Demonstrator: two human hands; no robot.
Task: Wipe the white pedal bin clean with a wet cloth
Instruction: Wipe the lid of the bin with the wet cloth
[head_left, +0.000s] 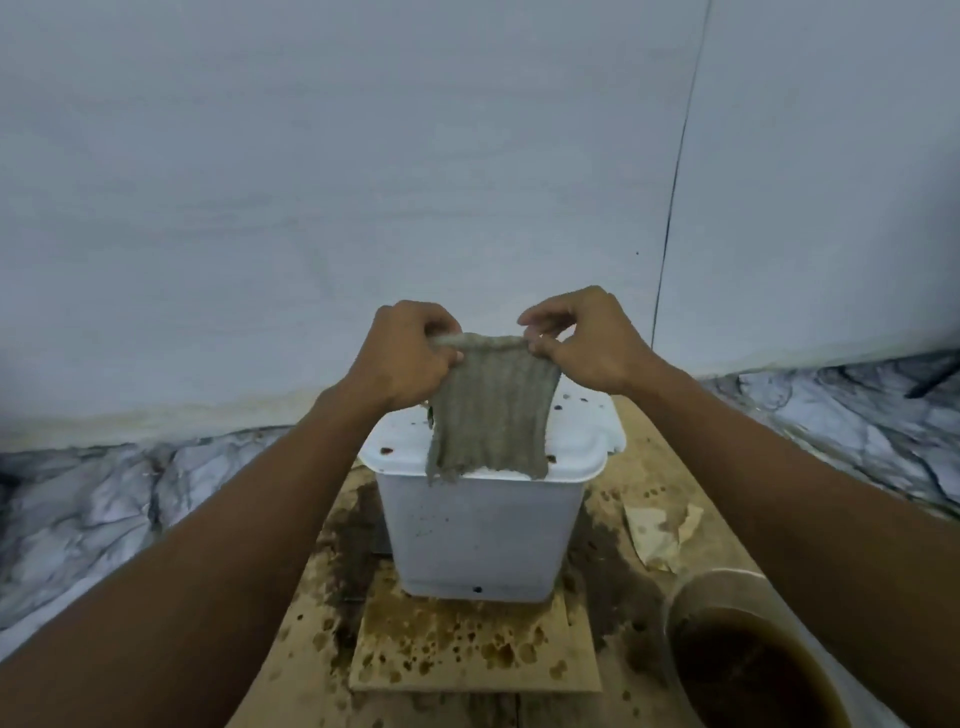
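Both hands, left hand (405, 358) and right hand (582, 343), pinch the top corners of the grey cloth (491, 410), hanging limp above the white pedal bin (483, 535); soft and probably water-heavy, it seems best gripped bunched.

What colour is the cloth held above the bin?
Grey-beige cloth, seen in the head view.

Your left hand (402, 358) and right hand (584, 345) pinched the top corners of the cloth (491, 410) — it hung over the bin's lid (395, 449). The pedal bin (483, 535) stood on a board (467, 649) near the wall (311, 182). A bowl (748, 660) sat right of the board's near edge — crumpled paper (657, 532) lay behind it.
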